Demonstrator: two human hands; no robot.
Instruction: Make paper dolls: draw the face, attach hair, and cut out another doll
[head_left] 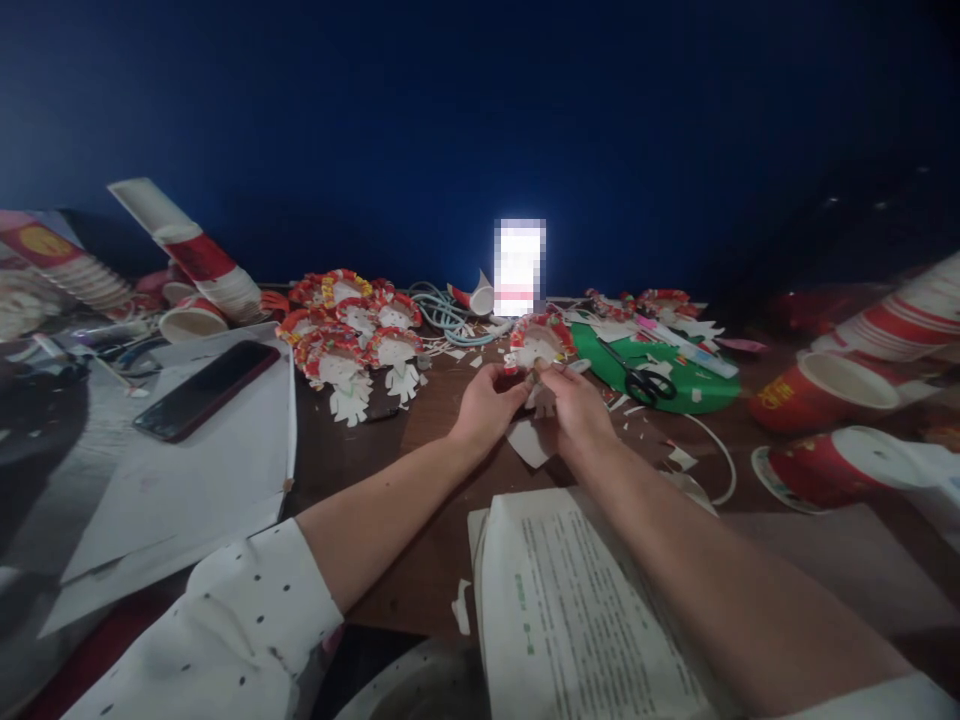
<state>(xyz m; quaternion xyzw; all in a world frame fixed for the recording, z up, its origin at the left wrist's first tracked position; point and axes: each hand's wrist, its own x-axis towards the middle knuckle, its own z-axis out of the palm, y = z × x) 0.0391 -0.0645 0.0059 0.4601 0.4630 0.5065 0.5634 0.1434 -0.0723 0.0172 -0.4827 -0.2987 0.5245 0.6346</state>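
Note:
Between my two hands is a paper doll (541, 340) with a red, braided-looking rim round its head and a pale face and body. My left hand (491, 405) pinches its left side, fingers bent inward. My right hand (574, 400) grips its right side, thumb pressed on the front near the neck. Below the doll lies a white paper piece (531, 443) on the brown table. Similar finished-looking paper dolls (349, 375) are grouped to the left. Part of the held doll's body is hidden behind my fingers.
Black scissors (651, 383) lie on a green sheet (701, 392) at right. Red paper cups (825, 390) stand and lie further right. A phone (210, 390) rests on white boards (187, 480) at left. A printed booklet (570, 600) is nearest me; a lit screen (519, 265) stands behind.

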